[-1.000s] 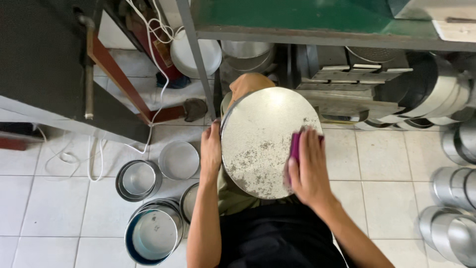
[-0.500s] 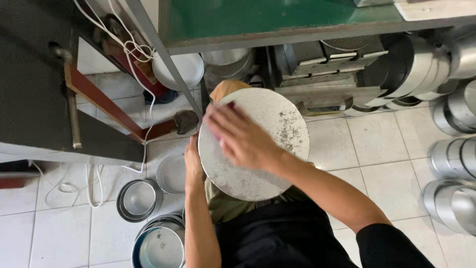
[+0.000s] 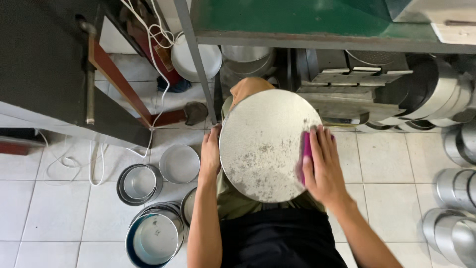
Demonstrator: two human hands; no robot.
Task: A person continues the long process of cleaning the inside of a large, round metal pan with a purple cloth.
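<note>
A round silvery metal pan point(image 3: 265, 144) rests bottom up on my lap, speckled with dark grime near its middle and lower part. My left hand point(image 3: 210, 154) grips its left rim. My right hand point(image 3: 323, 166) presses a magenta scrubbing pad point(image 3: 306, 154) flat against the pan's right edge; most of the pad is hidden under my fingers. My knee point(image 3: 248, 88) shows just beyond the pan's far rim.
Stacks of round metal pans point(image 3: 153, 238) stand on the white tiled floor at my left, more pans point(image 3: 453, 228) at the right edge. A green-topped table point(image 3: 307, 22) with a grey steel leg point(image 3: 196, 59) is ahead; pans are stored under it. White cables point(image 3: 69, 159) trail left.
My right hand with the pad swept from the pan's right side to its upper left and is now back at the right edge. The left hand kept its hold.
</note>
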